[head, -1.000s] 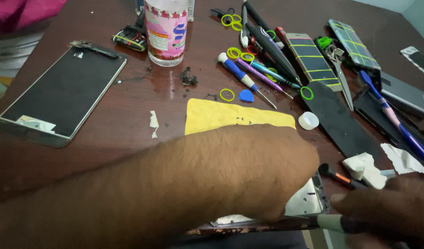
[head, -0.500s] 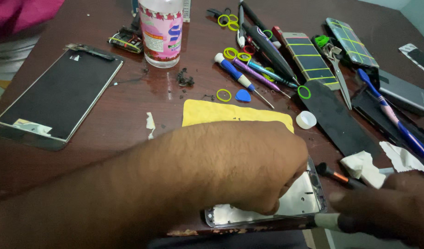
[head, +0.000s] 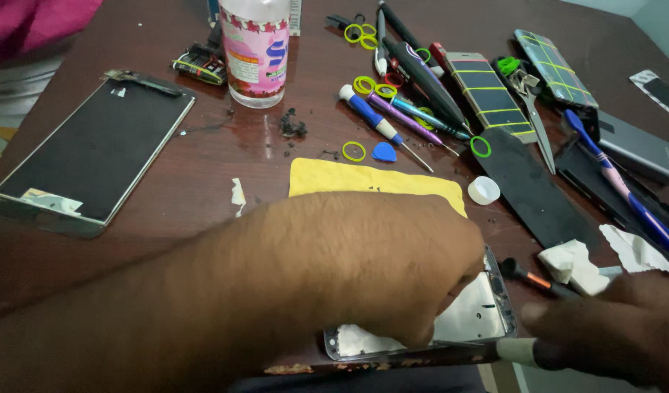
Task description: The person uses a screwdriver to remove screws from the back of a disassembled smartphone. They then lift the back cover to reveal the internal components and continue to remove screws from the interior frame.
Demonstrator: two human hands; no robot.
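1. At the near edge of the table [head: 203, 211], the left hand [head: 393, 269] presses down on a phone frame [head: 473, 320], fingers curled over its upper edge and holding it flat.
2. Beside it, the right hand [head: 618, 327] pinches a slim tool [head: 524, 351] against the frame's lower edge.
3. Over the last second more of the frame has come out from under the left hand, so its bare inner plate now shows.
4. Farther out lie a yellow cloth [head: 349, 178], screwdrivers [head: 382, 127] and a detached screen [head: 94, 156].

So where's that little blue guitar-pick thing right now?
The blue pick lies on the brown table in the upper middle of the head view, just beyond the yellow cloth, between a green ring and the blue-handled screwdriver.
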